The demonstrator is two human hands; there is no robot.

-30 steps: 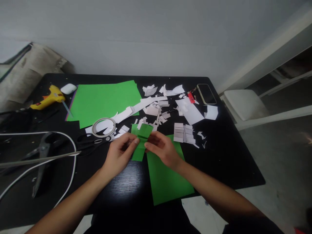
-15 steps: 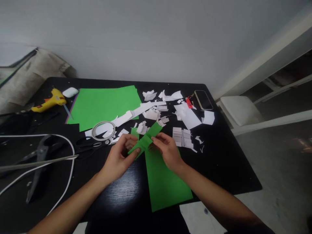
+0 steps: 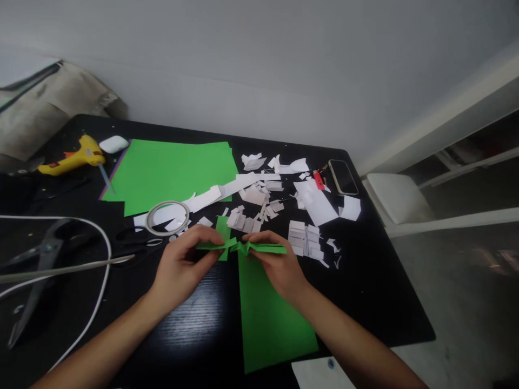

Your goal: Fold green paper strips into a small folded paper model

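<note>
Both hands grip a folded strip of green paper (image 3: 242, 247) above the table, seen nearly edge-on with pleats in its middle. My left hand (image 3: 184, 265) pinches its left end between thumb and fingers. Farther right, my right hand (image 3: 278, 265) pinches the strip near the pleats and along its right end; some fingertips are hidden. Below the right hand lies a large green sheet (image 3: 271, 319). A smaller green piece (image 3: 223, 229) sits just beyond the left hand, beside small folded white paper pieces (image 3: 243, 221).
A tape roll (image 3: 167, 218), black scissors (image 3: 138, 243) and a white cable (image 3: 106, 270) lie left. Behind are green sheets (image 3: 174, 167) and a yellow glue gun (image 3: 77, 158). White paper scraps (image 3: 316, 200) and a phone (image 3: 343, 177) are at right on the black table (image 3: 365, 292).
The green strip has turned from slanted, with its face showing, to nearly level and edge-on. My left hand has shifted slightly left. The view has shifted a little.
</note>
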